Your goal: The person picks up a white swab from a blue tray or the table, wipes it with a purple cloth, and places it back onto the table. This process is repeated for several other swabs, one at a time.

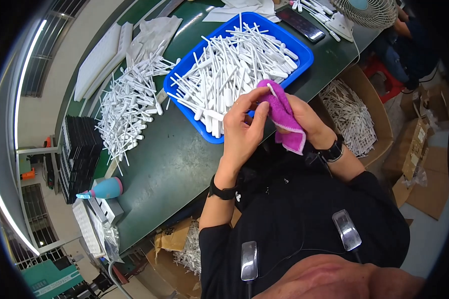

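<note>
My right hand (309, 122) is closed around a purple cloth (283, 107) with a white edge, just off the near right side of a blue tray (305, 54). A short end of a white plastic stick (271, 89) shows at the top of the cloth; its remainder is hidden in the folds. My left hand (243, 127) curls in from the left, index fingertip and thumb pinched against that stick and the cloth. Many white plastic sticks with wider paddle-like ends (234, 65) fill the tray in a jumbled heap.
More white sticks (129, 104) lie piled on the green table (159, 172), left of the tray. Black stacked trays (79, 154) and a blue-pink bottle (107, 188) stand at the left. A phone (301, 25) and fan (366, 10) are behind; a cardboard box (379, 114) of sticks sits right.
</note>
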{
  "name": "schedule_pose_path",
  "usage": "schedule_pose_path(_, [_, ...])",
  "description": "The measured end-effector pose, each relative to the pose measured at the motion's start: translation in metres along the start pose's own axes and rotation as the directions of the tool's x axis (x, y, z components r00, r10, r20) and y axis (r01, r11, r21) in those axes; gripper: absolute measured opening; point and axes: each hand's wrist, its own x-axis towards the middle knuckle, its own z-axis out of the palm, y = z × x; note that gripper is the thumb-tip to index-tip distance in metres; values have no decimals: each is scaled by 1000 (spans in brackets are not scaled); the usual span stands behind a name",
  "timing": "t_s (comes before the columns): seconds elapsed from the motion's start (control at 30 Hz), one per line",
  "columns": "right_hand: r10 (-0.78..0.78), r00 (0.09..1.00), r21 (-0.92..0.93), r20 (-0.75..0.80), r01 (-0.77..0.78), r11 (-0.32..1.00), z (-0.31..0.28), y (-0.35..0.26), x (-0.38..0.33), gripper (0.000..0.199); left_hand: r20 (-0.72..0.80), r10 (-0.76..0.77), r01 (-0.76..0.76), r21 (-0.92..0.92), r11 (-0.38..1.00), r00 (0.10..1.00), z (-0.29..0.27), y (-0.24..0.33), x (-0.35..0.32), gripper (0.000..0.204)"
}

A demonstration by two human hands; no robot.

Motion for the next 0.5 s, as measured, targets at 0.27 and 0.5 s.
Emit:
schedule_pose_path(0.27, [-128,991,-432,42,133,892,6,3,-6,33,-76,-25,19,-75,997,997,-9,4,10,12])
schedule_pose_path(0.5, [-252,966,-415,-60,205,887,-11,15,-15,33,62,8,-16,125,992,998,-17,20,21,13])
